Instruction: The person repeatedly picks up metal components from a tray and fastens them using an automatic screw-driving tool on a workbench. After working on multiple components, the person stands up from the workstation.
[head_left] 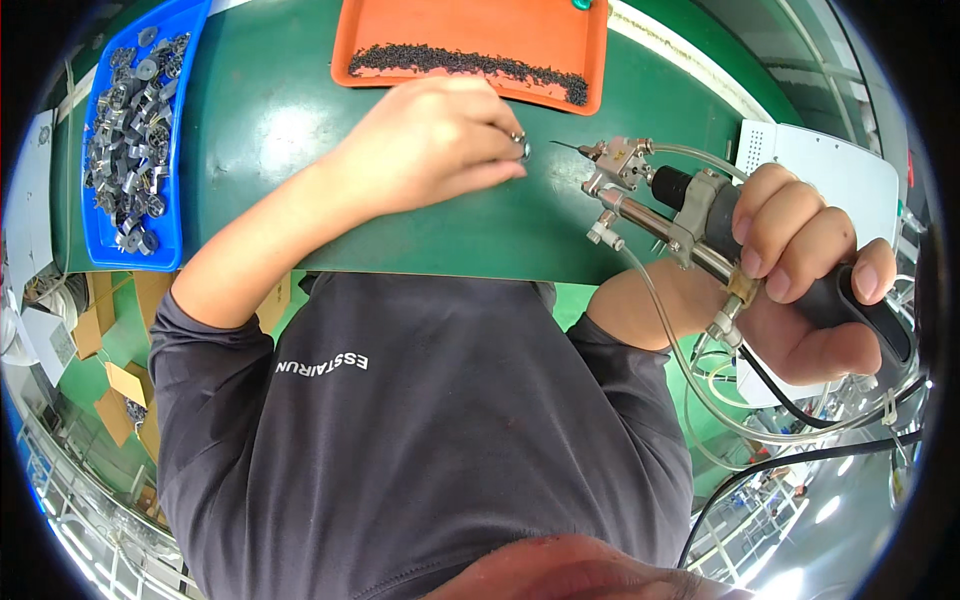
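In front of the orange tray, my left hand [435, 140] is closed with a small shiny metal part [522, 146] pinched at its fingertips; the fingers cover most of the part. My right hand [805, 255] wraps round the dark handle of a powered screwdriver [705, 225] with metal fittings and clear hoses. Its thin dark bit [567, 146] points left, a short gap from the part in my left hand. Behind my left hand, the orange tray [470, 22] carries a band of many small black screws [465, 62].
A blue bin [178, 200] full of small round metal parts [135, 140] sits at the left of the green table [270, 130]. A white box-like device [830, 155] stands at the right. Clear hoses [665, 330] and black cables [790, 465] hang below the screwdriver. Cardboard boxes [95, 330] lie lower left.
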